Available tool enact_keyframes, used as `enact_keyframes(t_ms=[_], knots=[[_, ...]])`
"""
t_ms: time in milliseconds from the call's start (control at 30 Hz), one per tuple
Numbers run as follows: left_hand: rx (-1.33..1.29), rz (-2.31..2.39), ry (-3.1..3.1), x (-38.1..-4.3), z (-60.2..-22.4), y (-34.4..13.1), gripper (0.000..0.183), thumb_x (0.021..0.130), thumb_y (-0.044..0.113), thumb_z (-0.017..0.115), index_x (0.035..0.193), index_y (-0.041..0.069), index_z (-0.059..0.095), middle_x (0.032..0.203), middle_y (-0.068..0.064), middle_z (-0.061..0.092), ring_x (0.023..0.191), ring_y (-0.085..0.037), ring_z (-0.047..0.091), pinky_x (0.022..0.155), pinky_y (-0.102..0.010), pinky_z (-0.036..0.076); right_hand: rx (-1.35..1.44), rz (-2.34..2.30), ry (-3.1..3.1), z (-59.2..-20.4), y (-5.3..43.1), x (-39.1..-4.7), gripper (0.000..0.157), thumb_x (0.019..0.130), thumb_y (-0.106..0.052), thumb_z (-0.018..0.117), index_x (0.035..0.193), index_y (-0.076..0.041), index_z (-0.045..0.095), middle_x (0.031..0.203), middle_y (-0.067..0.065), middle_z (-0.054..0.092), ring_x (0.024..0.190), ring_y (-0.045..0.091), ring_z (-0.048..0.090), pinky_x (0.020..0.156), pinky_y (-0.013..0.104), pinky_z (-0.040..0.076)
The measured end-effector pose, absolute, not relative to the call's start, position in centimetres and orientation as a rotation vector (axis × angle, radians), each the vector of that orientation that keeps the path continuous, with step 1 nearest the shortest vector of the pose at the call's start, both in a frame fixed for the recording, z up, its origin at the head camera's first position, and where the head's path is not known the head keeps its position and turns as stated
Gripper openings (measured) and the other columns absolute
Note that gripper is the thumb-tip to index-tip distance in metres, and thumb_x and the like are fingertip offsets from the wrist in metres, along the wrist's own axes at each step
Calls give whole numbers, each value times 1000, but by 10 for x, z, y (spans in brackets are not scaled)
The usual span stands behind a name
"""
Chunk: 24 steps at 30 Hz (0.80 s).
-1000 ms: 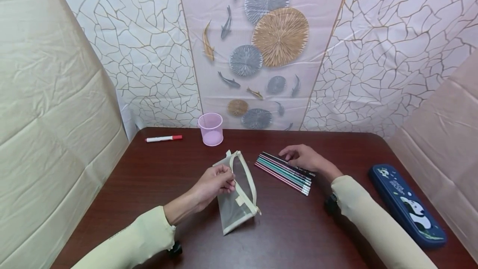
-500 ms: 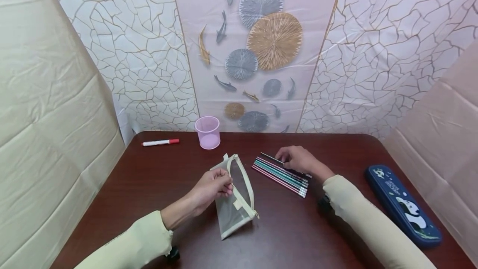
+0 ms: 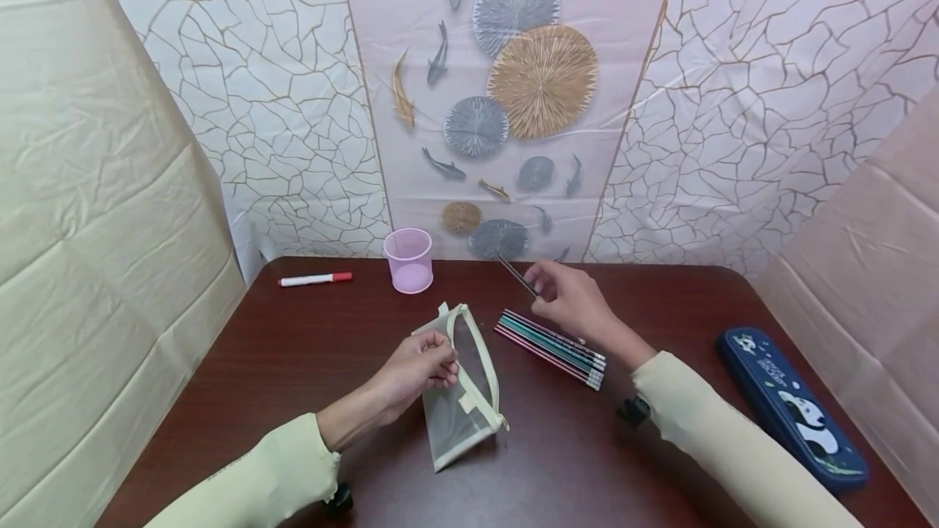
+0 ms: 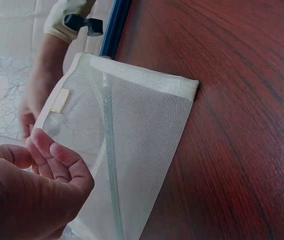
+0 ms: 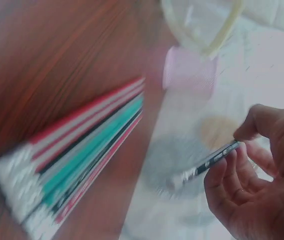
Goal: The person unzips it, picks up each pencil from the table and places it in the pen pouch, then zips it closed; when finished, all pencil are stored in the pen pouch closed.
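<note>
One pencil (image 5: 209, 163) held up near the pouch (image 3: 453, 429)
Left hand (image 3: 420, 365) pinches the pouch's rim; right hand (image 3: 575, 300) grips the pencil.

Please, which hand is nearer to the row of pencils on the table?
The right hand, raised by the far side of the row of pencils, pinching a dark pencil. The left hand is farther, to their left, pinching the zippered mesh pouch.

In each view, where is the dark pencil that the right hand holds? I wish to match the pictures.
Head: the dark pencil is slightly right of centre, held by the right hand.
Left wrist: I cannot make it out.
Right wrist: right of centre, below the middle.
Shared landmark: the right hand, upper left in the left wrist view, lower right in the right wrist view.
</note>
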<state>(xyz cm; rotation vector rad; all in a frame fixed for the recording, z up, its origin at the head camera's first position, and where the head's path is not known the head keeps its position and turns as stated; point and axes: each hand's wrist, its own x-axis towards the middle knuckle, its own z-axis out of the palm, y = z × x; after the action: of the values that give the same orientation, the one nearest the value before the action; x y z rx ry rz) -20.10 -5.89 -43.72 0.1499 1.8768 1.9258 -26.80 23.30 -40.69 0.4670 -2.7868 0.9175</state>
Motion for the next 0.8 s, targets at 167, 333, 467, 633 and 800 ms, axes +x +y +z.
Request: enact_keyframes(t_ms=[167, 333, 467, 633, 800], knots=[[138, 1924, 1883, -201, -440, -59, 6, 99, 7, 55, 103, 4, 53, 81, -1, 63, 71, -10, 64, 73, -24, 56, 445, 1310, -2626, -398, 212, -252, 37, 81, -2, 70, 117, -10, 64, 99, 9, 65, 83, 18, 64, 75, 27, 53], [142, 1912, 1886, -199, -442, -59, 8, 100, 8, 55, 105, 3, 54, 82, -2, 63, 73, -10, 64, 74, -25, 56, 295, 1669, -2479, -398, 196, -239, 33, 83, 5, 65, 115, -1, 57, 98, 12, 60, 75, 13, 60, 61, 25, 53], [140, 1915, 1887, -199, -443, -59, 7, 100, 9, 55, 105, 3, 55, 82, -2, 64, 73, -11, 64, 74, -24, 57, 143, 1894, -2372, -402, 183, -229, 32, 85, 5, 64, 114, 1, 53, 97, 6, 58, 71, 8, 58, 58, 27, 54], [148, 1918, 1884, -202, -444, -56, 7, 99, 9, 56, 105, 4, 54, 82, -2, 64, 72, -10, 65, 74, -24, 57, 35, 2129, -2315, -414, 169, -220, 30, 90, 7, 60, 117, 1, 50, 99, 6, 62, 76, 10, 63, 62, 30, 59], [161, 1923, 1876, -202, -442, -53, 7, 99, 8, 56, 104, 5, 53, 82, -1, 64, 72, -9, 64, 73, -24, 56, 33, 2245, -2301, -424, 156, -213, 31, 92, 7, 60, 118, 0, 46, 103, 11, 62, 82, 13, 67, 66, 34, 62]])
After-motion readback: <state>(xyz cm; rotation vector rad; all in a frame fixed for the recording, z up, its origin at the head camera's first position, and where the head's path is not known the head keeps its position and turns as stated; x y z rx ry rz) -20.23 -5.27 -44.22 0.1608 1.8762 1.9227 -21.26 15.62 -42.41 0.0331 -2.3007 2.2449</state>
